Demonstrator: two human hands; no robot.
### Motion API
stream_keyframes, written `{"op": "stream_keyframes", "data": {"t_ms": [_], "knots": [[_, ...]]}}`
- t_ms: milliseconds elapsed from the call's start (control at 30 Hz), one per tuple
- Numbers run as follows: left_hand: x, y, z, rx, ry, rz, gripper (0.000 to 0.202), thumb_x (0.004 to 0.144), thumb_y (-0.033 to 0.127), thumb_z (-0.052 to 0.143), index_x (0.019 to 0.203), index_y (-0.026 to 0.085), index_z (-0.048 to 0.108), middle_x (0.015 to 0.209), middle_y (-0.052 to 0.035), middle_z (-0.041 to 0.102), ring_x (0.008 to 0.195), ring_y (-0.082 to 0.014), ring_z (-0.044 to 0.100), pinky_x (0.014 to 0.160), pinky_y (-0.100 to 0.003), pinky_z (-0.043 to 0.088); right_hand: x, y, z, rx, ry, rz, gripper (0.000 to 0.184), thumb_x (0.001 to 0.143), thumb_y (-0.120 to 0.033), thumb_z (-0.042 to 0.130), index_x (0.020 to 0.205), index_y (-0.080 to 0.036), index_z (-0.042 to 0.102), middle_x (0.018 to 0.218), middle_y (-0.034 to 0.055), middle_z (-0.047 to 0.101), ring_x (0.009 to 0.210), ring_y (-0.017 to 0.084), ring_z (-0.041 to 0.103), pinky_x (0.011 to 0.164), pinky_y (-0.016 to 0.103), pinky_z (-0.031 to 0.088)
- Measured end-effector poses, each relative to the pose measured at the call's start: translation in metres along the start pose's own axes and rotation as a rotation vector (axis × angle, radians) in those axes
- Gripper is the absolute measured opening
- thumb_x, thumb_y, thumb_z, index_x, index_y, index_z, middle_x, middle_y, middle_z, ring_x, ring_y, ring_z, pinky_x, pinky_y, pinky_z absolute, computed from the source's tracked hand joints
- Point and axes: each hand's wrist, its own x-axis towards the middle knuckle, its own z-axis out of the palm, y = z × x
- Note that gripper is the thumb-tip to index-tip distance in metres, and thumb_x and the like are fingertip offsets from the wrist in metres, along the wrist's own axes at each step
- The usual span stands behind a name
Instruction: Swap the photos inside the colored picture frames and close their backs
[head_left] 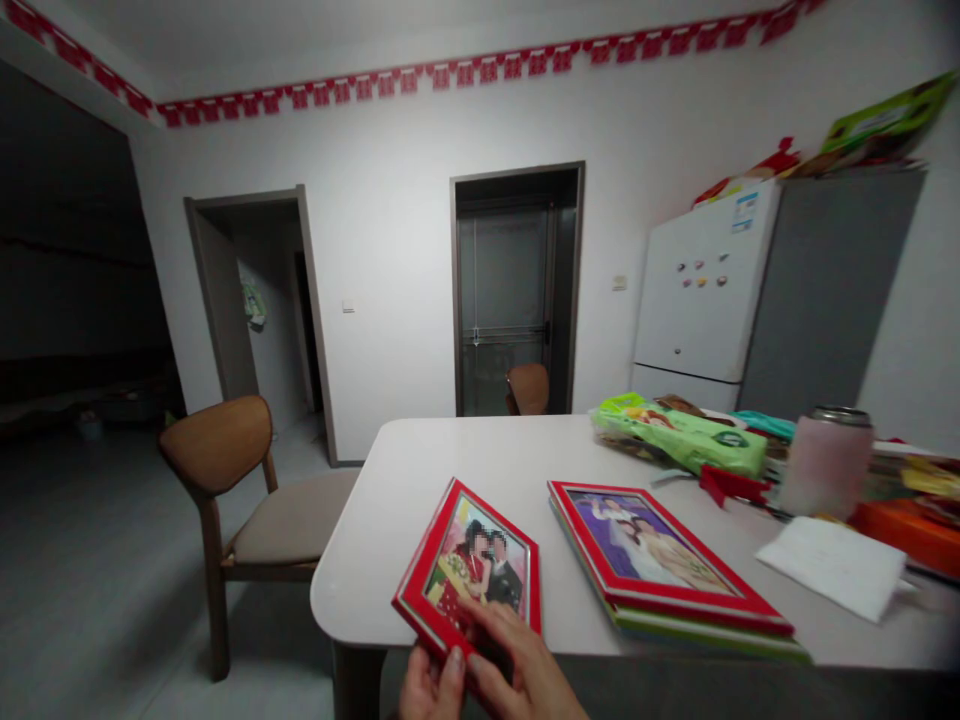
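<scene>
A small red picture frame (420, 570) with a photo of a couple is tilted up at the front edge of the white table. My left hand (431, 688) grips its lower left corner, thumb on the red border. My right hand (517, 660) is at the bottom edge, with fingers reaching over the lower part of the photo and the border. To the right lies a larger red picture frame (652, 550) with a wedding photo, stacked on a green-edged frame (712, 640).
On the white table (480, 445) stand a pink jar (829, 460), a white napkin (836, 565) and a green snack packet (675, 440). A wooden chair (217, 445) is at the left. A fridge (697, 280) is at the back right, near a doorway.
</scene>
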Motion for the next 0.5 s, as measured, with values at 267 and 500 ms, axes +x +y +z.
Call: {"op": "stream_keyframes", "data": {"t_ms": [267, 500], "knots": [[0.001, 0.035, 0.007, 0.758, -0.156, 0.587, 0.037, 0.077, 0.024, 0.043, 0.114, 0.023, 0.047, 0.115, -0.0051, 0.053, 0.106, -0.0211, 0.047, 0.091, -0.031, 0.038, 0.016, -0.043, -0.015, 0.796, 0.252, 0.313, 0.055, 0.072, -0.05, 0.044, 0.12, -0.025, 0.037, 0.094, 0.0047, 0.06, 0.083, 0.018, 0.056, 0.072, 0.034, 0.045], [0.006, 0.014, 0.003, 1.252, -0.453, 0.847, 0.046, 0.077, 0.009, 0.039, 0.121, 0.02, 0.039, 0.123, -0.0101, 0.043, 0.113, -0.0206, 0.038, 0.091, -0.03, 0.038, 0.017, -0.008, -0.06, 0.663, 0.089, 0.521, 0.038, 0.063, -0.035, 0.053, 0.094, -0.013, 0.057, 0.079, 0.0092, 0.067, 0.072, 0.021, 0.061, 0.065, 0.032, 0.047]]}}
